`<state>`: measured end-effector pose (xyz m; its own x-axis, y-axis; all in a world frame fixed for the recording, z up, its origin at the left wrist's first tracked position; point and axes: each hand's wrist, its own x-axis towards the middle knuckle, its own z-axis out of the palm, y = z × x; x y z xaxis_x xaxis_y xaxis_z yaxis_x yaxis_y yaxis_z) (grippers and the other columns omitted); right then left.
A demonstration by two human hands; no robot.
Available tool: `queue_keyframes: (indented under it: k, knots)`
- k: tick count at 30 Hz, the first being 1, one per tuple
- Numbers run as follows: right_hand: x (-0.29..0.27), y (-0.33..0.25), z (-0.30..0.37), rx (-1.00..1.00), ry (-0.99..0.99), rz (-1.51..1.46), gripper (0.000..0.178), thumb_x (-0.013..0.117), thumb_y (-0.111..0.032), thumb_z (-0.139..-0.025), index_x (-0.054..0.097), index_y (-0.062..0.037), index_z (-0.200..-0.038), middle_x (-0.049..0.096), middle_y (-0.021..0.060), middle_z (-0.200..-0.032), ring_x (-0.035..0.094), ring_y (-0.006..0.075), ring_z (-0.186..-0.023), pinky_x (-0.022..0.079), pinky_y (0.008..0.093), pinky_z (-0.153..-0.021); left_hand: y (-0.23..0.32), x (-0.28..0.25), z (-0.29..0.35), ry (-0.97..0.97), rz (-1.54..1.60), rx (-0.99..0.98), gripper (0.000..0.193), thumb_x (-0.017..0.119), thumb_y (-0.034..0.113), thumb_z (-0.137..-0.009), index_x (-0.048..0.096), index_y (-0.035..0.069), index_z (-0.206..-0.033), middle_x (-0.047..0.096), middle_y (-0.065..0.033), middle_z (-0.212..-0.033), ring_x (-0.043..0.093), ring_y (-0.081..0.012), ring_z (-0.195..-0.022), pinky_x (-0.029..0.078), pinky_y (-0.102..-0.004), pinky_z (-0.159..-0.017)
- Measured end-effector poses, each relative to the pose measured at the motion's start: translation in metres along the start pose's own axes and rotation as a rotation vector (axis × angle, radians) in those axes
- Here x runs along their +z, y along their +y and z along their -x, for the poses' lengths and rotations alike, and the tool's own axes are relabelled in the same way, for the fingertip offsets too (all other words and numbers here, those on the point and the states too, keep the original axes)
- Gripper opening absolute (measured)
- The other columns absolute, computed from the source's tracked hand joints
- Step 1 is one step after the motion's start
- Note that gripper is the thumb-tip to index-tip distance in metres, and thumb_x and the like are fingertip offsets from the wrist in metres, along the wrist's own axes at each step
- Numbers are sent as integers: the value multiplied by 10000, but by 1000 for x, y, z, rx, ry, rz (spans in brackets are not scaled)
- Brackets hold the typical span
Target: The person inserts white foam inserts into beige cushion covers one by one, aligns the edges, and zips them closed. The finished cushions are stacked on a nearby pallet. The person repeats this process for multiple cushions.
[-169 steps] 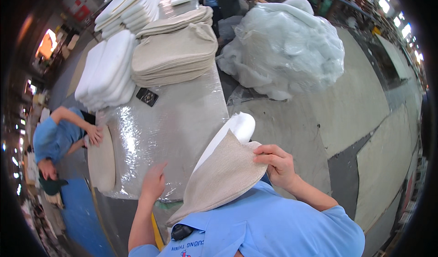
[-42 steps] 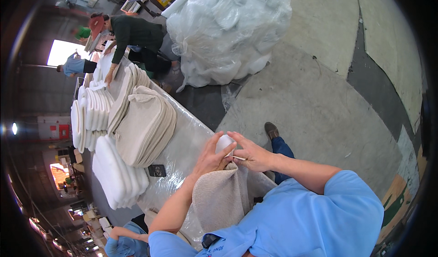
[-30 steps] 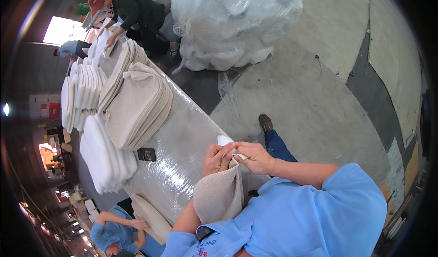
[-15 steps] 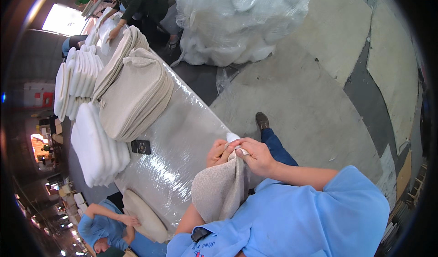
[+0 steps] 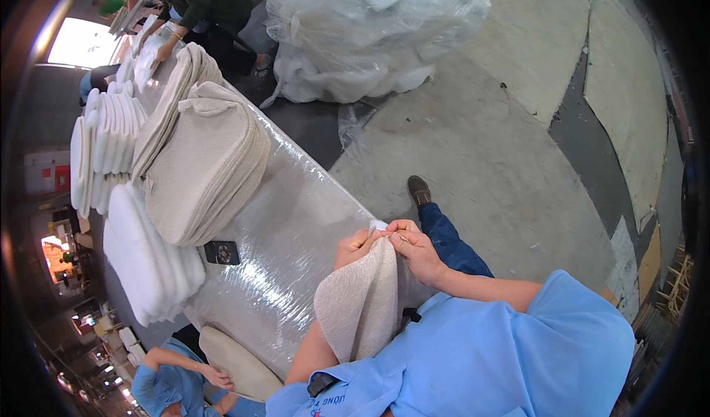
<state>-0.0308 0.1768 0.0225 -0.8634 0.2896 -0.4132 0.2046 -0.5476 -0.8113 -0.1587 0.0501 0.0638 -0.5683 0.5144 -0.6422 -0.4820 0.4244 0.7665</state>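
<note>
A beige woven cushion cover (image 5: 362, 298) hangs in folds from my two hands, just past the table's edge in front of my body. My left hand (image 5: 355, 250) is closed on its upper edge, the fingertips partly behind the fabric. Close beside it, my right hand (image 5: 417, 256) pinches the same edge between thumb and fingers. A bit of white padding (image 5: 379, 225) shows at the top, between the hands. How far that padding reaches into the cover is hidden.
On the plastic-wrapped table (image 5: 296, 195) lie a stack of beige covers (image 5: 203, 169), white pads (image 5: 151, 261) and a dark phone-like object (image 5: 222, 253). One co-worker (image 5: 177, 365) handles a beige cushion (image 5: 237, 361); another (image 5: 207, 6) works at the far end. A wrapped white bundle (image 5: 377, 32) stands beyond.
My fingers have shifted along the cover's upper edge, and less white padding shows there. The cover hangs wider. The co-worker's hand at lower left has moved on the cushion.
</note>
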Motion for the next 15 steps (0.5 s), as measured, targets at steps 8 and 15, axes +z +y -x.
queue_keyframes:
  k: [8, 15]
  knots:
    - [-25, 39, -26, 142, -25, 349, 346, 615, -331, -1096, 771, -29, -1158, 526, 33, -1188, 467, 151, -1179, 400, 300, -1005, -39, -1, -28, -29, 177, -178, 288, 692, 276, -1068, 784, 22, -969, 684, 20, -792, 585, -50, -701, 469, -270, -602]
    - [-49, -1, 13, 242, 268, -37, 291, 683, -293, -1078, 660, -39, -940, 637, 9, -878, 585, 98, -788, 495, 282, -721, -35, 46, -30, -132, 140, -118, 282, 690, 265, -1066, 793, 6, -1024, 712, 11, -822, 625, -66, -713, 501, -274, -614]
